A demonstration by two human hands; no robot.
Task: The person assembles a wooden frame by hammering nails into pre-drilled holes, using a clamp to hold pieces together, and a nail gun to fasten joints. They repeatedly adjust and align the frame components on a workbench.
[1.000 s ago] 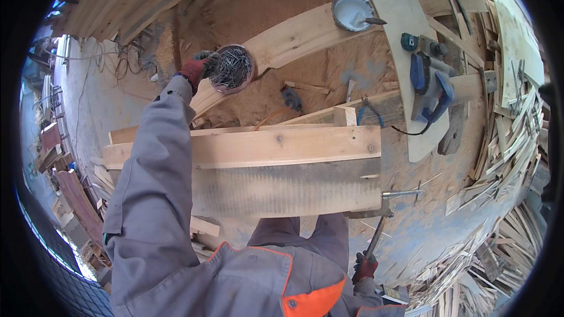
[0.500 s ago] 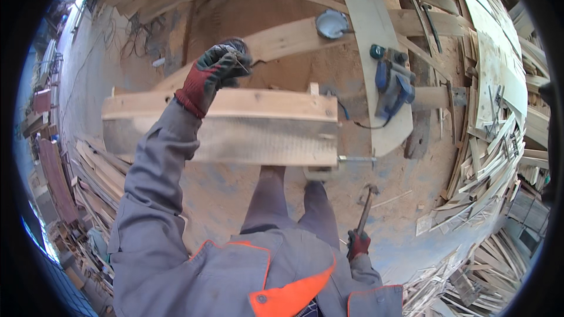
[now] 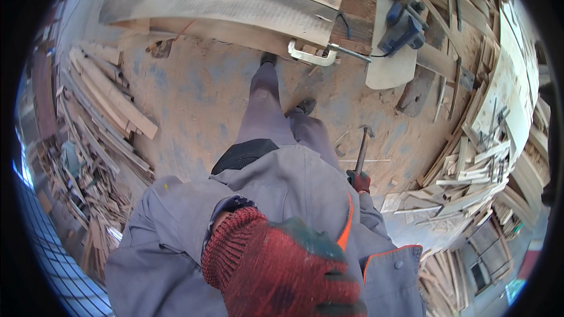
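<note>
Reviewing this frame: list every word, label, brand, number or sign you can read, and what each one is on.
None can be read in this view.
Blue power tool: too small and blurred to tell whether it carries markings.
Clamp and the hammer in the right hand: no legible marks.
Gloved left hand and grey jacket: no lettering visible.

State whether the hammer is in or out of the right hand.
In: the right hand wraps the handle of the hammer.

We see a power tool point(image 3: 400, 28) on a board point(image 3: 390, 76), upper right; a hammer point(image 3: 362, 149) below; probably offcuts point(image 3: 101, 199), lower left.
</note>
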